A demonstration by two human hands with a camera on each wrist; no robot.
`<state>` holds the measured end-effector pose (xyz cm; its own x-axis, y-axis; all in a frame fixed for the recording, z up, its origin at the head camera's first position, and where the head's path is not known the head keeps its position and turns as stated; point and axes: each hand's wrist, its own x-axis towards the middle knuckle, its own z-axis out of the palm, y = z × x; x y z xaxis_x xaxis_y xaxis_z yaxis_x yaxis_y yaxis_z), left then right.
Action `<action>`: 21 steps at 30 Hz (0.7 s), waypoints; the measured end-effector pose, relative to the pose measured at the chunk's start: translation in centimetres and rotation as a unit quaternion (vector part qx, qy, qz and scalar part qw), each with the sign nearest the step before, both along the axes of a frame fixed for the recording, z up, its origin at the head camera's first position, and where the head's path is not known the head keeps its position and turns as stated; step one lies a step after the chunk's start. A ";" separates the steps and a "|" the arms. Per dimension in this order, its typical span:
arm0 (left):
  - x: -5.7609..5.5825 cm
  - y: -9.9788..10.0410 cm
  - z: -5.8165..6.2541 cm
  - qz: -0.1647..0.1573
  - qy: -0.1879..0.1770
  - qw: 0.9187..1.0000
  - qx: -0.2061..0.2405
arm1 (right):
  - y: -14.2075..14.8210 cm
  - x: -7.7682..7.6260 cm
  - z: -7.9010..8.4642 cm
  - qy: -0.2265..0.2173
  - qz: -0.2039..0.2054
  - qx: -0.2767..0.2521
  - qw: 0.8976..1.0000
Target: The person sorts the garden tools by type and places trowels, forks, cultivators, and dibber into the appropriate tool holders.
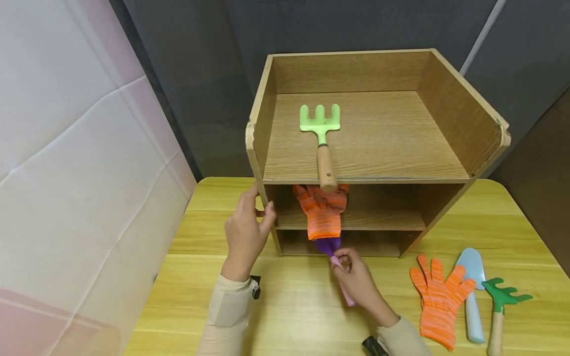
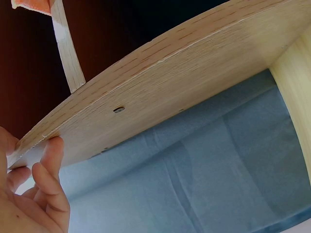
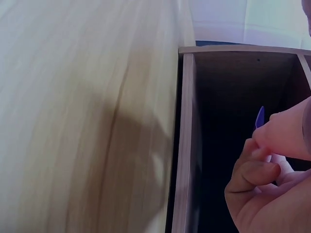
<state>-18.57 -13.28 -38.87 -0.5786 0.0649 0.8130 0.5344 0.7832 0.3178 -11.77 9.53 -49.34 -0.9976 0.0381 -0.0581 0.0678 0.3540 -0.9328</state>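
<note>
My right hand (image 1: 356, 282) pinches the pink handle of a small purple trowel (image 1: 327, 244) in front of the wooden shelf unit's bottom compartment. The trowel's blade points inward, partly hidden under an orange glove (image 1: 324, 217); its purple edge (image 3: 260, 116) shows past my fingers in the right wrist view. That glove lies on the middle shelf, cuff hanging over the front. With my left hand (image 1: 247, 232) I hold the front edge of the unit's left side panel (image 2: 146, 82), thumb on one face and fingers on the outer one.
On the unit's top board (image 1: 383, 143) lies a green hand fork (image 1: 325, 160), its wooden handle jutting past the front edge. Another orange glove (image 1: 438, 301), a light blue trowel (image 1: 474, 311) and a dark green rake (image 1: 498, 316) lie on the table (image 1: 289, 306) at the right.
</note>
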 end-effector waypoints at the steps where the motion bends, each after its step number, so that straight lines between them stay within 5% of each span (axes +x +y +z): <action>1: 0.0 0.0 0.0 -0.001 0.000 1.000 0.000 | -0.1 -0.1 -0.1 0.001 -0.001 0.003 1.000; 21: 0.0 0.0 0.0 -0.001 -0.002 1.000 0.003 | -2.7 -1.8 -0.8 -0.022 0.009 0.027 0.999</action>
<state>-18.55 -13.28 -38.83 -0.5811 0.0619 0.8115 0.5348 0.7806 0.3234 -13.59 6.85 -50.15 -0.9947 0.0245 -0.1002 0.1015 0.4052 -0.9086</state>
